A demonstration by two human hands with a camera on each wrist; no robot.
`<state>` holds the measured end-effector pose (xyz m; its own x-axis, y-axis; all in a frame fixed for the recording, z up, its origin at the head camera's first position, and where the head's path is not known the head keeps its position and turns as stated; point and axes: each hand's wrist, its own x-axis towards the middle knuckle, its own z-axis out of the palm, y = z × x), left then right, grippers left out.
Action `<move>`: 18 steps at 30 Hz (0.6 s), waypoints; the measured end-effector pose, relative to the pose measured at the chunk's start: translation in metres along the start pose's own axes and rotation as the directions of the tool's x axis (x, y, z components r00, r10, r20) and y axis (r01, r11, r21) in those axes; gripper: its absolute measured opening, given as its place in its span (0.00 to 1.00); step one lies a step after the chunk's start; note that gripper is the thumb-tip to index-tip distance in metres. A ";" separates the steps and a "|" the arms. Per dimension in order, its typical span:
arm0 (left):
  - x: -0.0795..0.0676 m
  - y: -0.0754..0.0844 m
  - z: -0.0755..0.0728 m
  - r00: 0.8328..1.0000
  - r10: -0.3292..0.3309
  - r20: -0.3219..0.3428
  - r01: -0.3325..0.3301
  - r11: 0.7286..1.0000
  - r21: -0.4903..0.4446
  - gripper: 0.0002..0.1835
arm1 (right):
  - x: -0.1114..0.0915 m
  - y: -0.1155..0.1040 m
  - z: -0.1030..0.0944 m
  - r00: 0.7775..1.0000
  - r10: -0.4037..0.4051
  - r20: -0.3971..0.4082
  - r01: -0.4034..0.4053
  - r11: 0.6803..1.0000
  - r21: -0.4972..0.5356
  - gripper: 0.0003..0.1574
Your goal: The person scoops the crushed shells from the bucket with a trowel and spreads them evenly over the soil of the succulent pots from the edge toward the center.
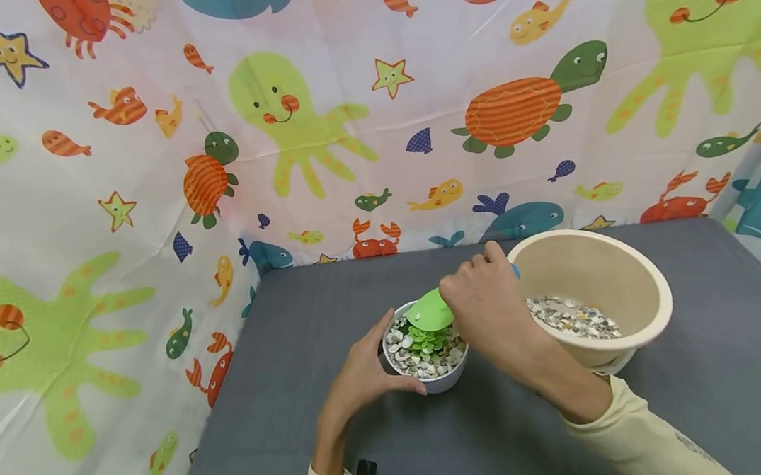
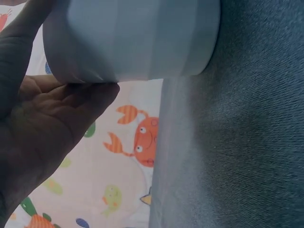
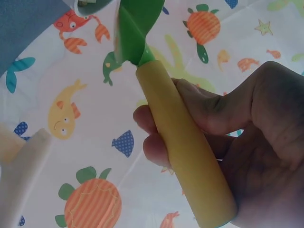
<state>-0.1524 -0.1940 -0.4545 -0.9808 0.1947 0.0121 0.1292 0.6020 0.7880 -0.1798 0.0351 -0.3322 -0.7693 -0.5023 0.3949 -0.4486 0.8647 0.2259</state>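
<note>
A white pot point(image 1: 446, 383) stands on the grey table, holding a green succulent point(image 1: 427, 340) ringed by small shells or pebbles point(image 1: 418, 363). My left hand point(image 1: 361, 374) holds the pot's left side, fingers behind and thumb along the front. The left wrist view shows the pot point(image 2: 137, 40) with the left hand point(image 2: 42, 118) against it. My right hand point(image 1: 488, 300) grips a small trowel point(image 1: 430, 312) whose green blade is tipped over the succulent. In the right wrist view, the right hand point(image 3: 237, 114) is wrapped around the trowel's yellow handle point(image 3: 183, 142).
To the right of the pot stands a large cream basin point(image 1: 653, 289) with shells or pebbles point(image 1: 575, 317) in its bottom. A curtain point(image 1: 320, 27) printed with sea animals hangs behind and left of the grey table point(image 1: 283, 341).
</note>
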 end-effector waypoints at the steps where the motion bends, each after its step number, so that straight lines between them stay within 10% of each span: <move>1: -0.001 0.001 0.001 1.000 0.001 -0.009 -0.001 1.000 0.007 0.71 | -0.001 0.001 -0.001 1.000 0.001 0.009 -0.001 1.000 0.013 0.06; 18: -0.017 0.020 0.022 0.965 0.014 -0.262 0.047 0.973 0.225 0.68 | -0.017 0.036 0.003 0.986 -0.051 -0.157 0.064 0.995 0.077 0.07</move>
<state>-0.1299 -0.1685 -0.4526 -0.9829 -0.0067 0.1840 0.1125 0.7691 0.6291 -0.1844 0.0752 -0.3334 -0.6646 -0.5389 0.5176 -0.5306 0.8281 0.1809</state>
